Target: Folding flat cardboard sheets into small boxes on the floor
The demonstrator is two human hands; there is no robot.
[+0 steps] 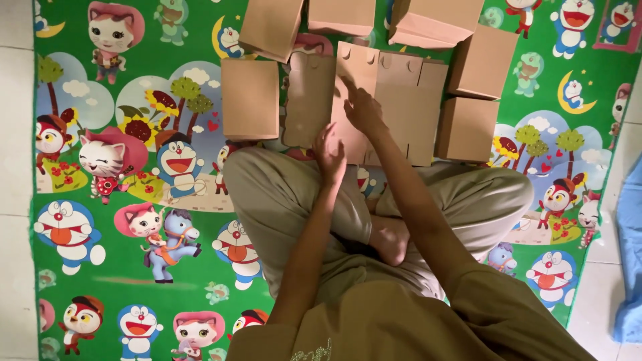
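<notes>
I sit cross-legged on a green cartoon-print mat. A flat, unfolded brown cardboard box blank lies on the mat just beyond my knees. My right hand rests on the blank, index finger stretched toward its upper left part. My left hand hovers at the blank's near left edge, fingers loosely curled, holding nothing that I can see. A second flat brown piece lies to the left of the blank.
Folded brown cardboard boxes surround the blank: one at left, several along the top, two at right. White floor tiles border the mat. A blue cloth lies at the far right.
</notes>
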